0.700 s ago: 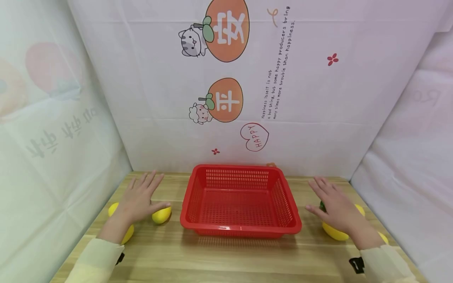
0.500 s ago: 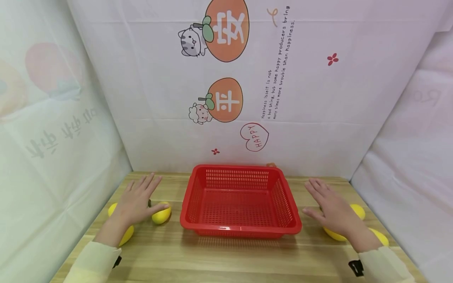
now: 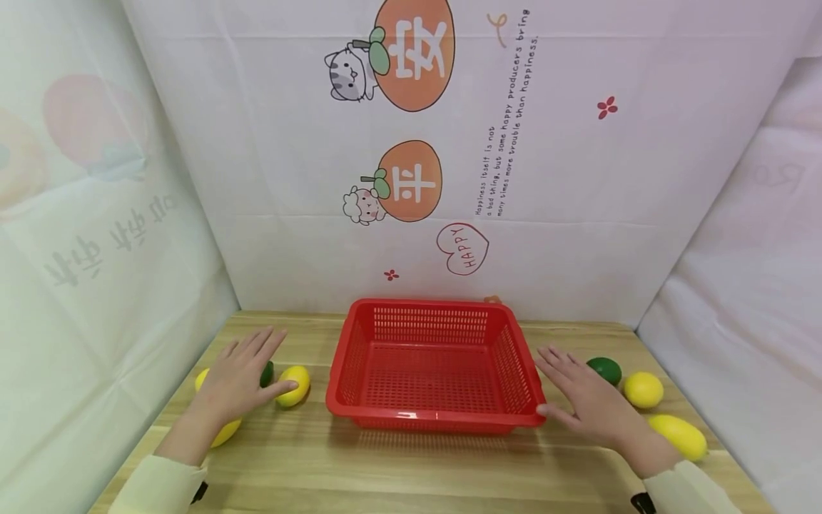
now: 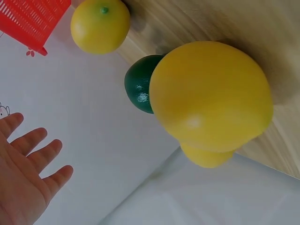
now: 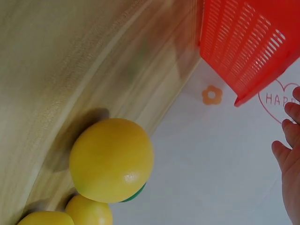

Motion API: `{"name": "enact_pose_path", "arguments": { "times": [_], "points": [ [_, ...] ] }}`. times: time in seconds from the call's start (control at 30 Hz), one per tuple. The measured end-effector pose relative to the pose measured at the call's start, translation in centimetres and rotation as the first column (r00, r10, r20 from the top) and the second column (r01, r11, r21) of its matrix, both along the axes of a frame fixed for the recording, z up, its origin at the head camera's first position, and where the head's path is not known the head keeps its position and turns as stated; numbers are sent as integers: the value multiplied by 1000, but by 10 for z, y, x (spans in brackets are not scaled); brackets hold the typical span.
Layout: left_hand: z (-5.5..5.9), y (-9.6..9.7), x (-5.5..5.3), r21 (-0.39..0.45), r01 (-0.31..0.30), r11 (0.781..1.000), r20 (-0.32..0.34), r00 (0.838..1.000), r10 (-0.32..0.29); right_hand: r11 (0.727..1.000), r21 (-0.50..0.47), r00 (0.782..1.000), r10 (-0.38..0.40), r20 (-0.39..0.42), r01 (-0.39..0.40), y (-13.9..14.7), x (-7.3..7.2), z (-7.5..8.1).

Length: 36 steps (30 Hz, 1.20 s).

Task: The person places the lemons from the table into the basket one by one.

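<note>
My left hand (image 3: 234,382), fingers straight and thumb spread, is held over a group of fruit at the left. A round yellow fruit (image 3: 294,386) lies by its thumb. A dark green fruit (image 4: 139,84) and a larger yellow fruit (image 4: 211,96) show below it in the left wrist view. My right hand (image 3: 594,403) is also flat, its thumb tip at the right front corner of the red basket (image 3: 437,412); whether they touch I cannot tell. Beside it lie a green fruit (image 3: 604,370), a round yellow fruit (image 3: 643,390) and an oblong yellow fruit (image 3: 678,437). Neither hand holds anything.
The basket has slotted walls and stands mid-table with nothing inside. Wooden table (image 3: 411,478) spreads in front of it. White printed sheets hang as a back wall (image 3: 552,264) and side walls (image 3: 758,285). Another yellow fruit (image 5: 111,159) shows large in the right wrist view.
My right hand has moved left toward the basket, uncovering the green and yellow fruit at the right. My left hand has shifted slightly toward me and to the left. Basket and fruit stay put.
</note>
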State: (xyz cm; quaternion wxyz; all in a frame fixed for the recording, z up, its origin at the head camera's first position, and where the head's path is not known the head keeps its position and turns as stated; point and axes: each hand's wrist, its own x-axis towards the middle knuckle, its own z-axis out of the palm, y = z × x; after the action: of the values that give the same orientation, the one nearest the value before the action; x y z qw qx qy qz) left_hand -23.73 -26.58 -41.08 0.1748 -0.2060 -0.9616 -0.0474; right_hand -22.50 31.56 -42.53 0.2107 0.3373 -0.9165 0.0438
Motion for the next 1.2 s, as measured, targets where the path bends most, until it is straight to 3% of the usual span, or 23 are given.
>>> {"name": "enact_pose_path", "arguments": {
  "times": [0.4,0.9,1.2],
  "points": [
    [-7,-16,16,34,-31,999,35,999,29,999,30,997,-38,66,36,-6,8,-10],
    [-14,-40,39,51,-42,998,-54,998,45,998,56,999,-23,45,20,-7,8,-14],
    [-20,-50,49,92,-85,992,-7,996,86,998,59,1000,-11,26,9,-7,6,-17]
  ]
}}
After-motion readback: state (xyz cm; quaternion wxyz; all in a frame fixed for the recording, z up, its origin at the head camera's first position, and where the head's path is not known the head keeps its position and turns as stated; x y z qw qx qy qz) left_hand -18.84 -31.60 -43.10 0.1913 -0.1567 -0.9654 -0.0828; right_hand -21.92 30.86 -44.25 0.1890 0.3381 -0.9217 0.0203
